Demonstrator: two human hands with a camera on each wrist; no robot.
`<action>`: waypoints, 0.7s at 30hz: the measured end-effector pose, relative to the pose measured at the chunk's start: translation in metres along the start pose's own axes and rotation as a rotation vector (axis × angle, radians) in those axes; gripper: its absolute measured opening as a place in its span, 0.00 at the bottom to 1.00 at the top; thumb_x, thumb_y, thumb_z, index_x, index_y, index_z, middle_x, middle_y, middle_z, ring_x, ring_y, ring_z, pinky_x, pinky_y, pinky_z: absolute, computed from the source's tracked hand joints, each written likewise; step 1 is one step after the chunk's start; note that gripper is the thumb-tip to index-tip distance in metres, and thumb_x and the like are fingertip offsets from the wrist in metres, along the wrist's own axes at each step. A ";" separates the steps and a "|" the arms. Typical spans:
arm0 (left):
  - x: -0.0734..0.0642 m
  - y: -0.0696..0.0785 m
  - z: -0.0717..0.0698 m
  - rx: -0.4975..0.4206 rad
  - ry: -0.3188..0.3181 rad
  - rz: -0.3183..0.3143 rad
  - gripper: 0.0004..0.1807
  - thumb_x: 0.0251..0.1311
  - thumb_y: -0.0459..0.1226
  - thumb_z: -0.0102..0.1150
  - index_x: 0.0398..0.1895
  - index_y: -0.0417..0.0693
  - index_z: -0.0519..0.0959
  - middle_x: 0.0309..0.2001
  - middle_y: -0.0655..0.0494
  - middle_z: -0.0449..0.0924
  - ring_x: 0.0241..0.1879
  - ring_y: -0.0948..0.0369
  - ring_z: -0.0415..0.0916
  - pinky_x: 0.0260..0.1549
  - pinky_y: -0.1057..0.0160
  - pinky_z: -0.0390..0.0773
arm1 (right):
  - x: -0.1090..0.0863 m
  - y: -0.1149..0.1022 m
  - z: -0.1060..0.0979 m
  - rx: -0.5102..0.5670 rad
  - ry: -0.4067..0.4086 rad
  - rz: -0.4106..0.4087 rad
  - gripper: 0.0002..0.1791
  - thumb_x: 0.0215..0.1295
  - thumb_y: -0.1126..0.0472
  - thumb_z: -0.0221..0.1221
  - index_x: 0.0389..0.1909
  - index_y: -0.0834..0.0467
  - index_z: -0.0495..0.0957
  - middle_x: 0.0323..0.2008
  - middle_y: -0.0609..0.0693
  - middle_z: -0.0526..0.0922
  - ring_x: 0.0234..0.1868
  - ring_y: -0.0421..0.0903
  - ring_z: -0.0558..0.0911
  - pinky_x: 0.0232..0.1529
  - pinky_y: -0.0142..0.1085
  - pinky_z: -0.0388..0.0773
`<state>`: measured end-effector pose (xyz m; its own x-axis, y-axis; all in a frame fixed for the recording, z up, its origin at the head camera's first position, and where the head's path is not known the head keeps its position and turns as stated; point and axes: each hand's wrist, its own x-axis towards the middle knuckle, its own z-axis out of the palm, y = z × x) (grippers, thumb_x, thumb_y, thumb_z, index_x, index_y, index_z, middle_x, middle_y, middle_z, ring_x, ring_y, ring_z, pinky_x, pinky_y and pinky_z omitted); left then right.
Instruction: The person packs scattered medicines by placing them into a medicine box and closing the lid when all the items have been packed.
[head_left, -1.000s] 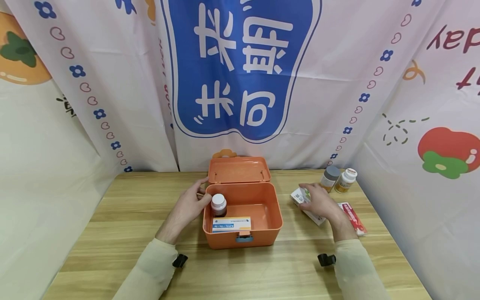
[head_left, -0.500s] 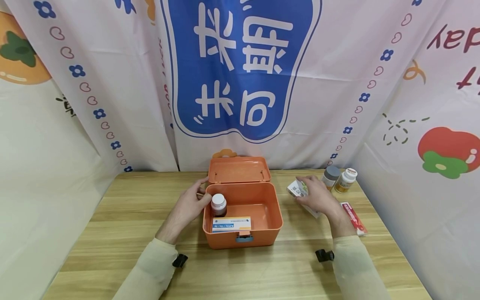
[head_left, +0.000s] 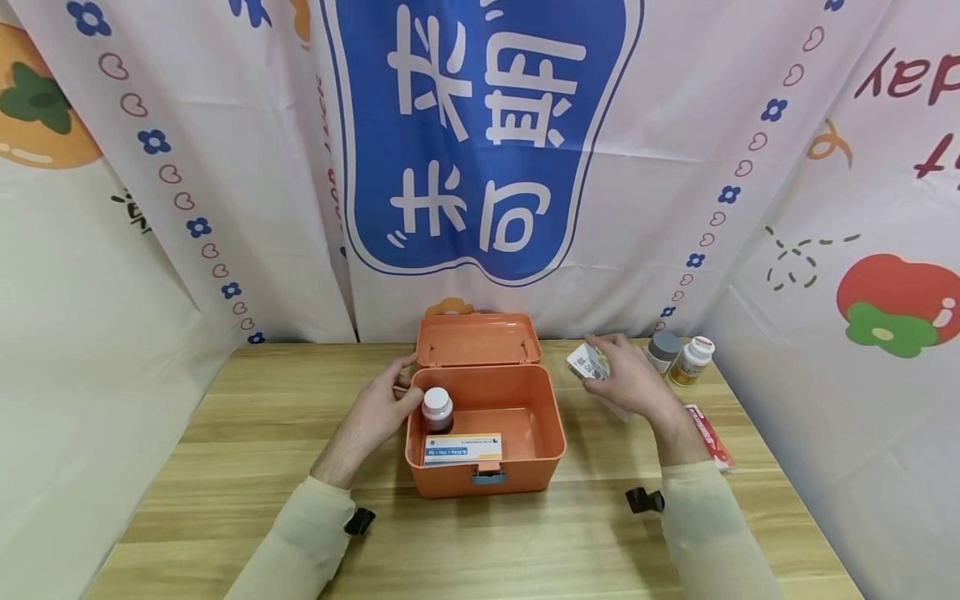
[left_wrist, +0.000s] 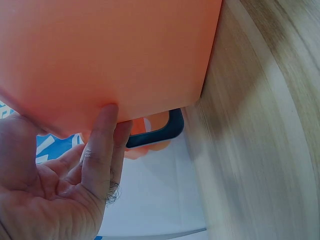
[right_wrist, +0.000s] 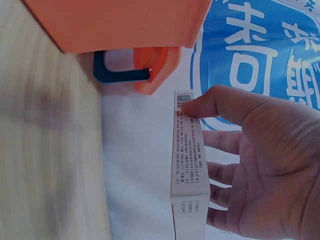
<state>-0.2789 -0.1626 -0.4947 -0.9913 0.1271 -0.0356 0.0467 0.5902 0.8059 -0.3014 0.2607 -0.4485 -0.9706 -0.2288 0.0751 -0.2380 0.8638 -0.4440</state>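
My right hand (head_left: 632, 379) grips a white medicine box (head_left: 588, 362) between thumb and fingers, right of the orange storage box (head_left: 487, 481). In the right wrist view, small print and a barcode run along the narrow side of the medicine box (right_wrist: 189, 150). My left hand (head_left: 381, 407) holds the left rim of the storage box, thumb over the edge, fingers against the outer wall (left_wrist: 115, 55). The storage box's lid (head_left: 478, 340) is tipped back. Inside stand a white-capped bottle (head_left: 438, 412) and a white, blue and orange medicine box (head_left: 463, 448).
Toward the back right of the wooden table (head_left: 247, 467) stand a grey-capped bottle (head_left: 663, 350) and a white bottle (head_left: 692, 362). A red and white box (head_left: 708, 435) lies by my right forearm. Printed curtains (head_left: 480, 308) hang behind and at both sides.
My right hand has moved left and slightly back with the white medicine box, whose near end has tilted up toward the storage box. My left hand has stayed in place.
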 end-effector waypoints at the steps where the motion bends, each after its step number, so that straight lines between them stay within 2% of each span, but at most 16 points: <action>1: 0.000 0.000 0.000 0.000 0.000 0.000 0.39 0.83 0.40 0.56 0.94 0.48 0.65 0.67 0.36 0.88 0.66 0.43 0.90 0.69 0.40 0.90 | 0.001 -0.001 -0.001 -0.004 0.003 -0.003 0.47 0.72 0.57 0.76 0.89 0.63 0.71 0.79 0.76 0.76 0.76 0.78 0.78 0.77 0.74 0.78; 6: -0.001 0.001 0.000 0.000 0.001 0.000 0.39 0.83 0.40 0.56 0.94 0.48 0.66 0.67 0.36 0.87 0.66 0.43 0.89 0.70 0.39 0.89 | 0.003 -0.010 -0.005 -0.029 0.009 -0.013 0.47 0.71 0.56 0.76 0.88 0.61 0.72 0.78 0.74 0.77 0.73 0.73 0.81 0.72 0.70 0.81; 13: 0.000 0.001 0.000 0.001 -0.005 -0.001 0.39 0.83 0.41 0.56 0.94 0.48 0.65 0.68 0.37 0.87 0.66 0.43 0.89 0.71 0.39 0.89 | 0.006 -0.021 -0.009 -0.027 0.010 -0.009 0.47 0.72 0.55 0.75 0.89 0.59 0.72 0.80 0.71 0.77 0.70 0.69 0.81 0.68 0.65 0.81; 21: 0.000 0.000 0.000 -0.004 -0.012 0.001 0.39 0.83 0.41 0.56 0.94 0.47 0.65 0.68 0.36 0.87 0.66 0.43 0.89 0.70 0.39 0.89 | 0.008 -0.034 -0.013 -0.011 0.004 -0.028 0.47 0.73 0.55 0.75 0.90 0.58 0.71 0.83 0.70 0.74 0.76 0.70 0.79 0.72 0.67 0.81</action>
<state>-0.2789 -0.1623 -0.4944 -0.9897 0.1371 -0.0422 0.0469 0.5868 0.8083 -0.3019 0.2352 -0.4212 -0.9635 -0.2518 0.0908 -0.2659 0.8619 -0.4317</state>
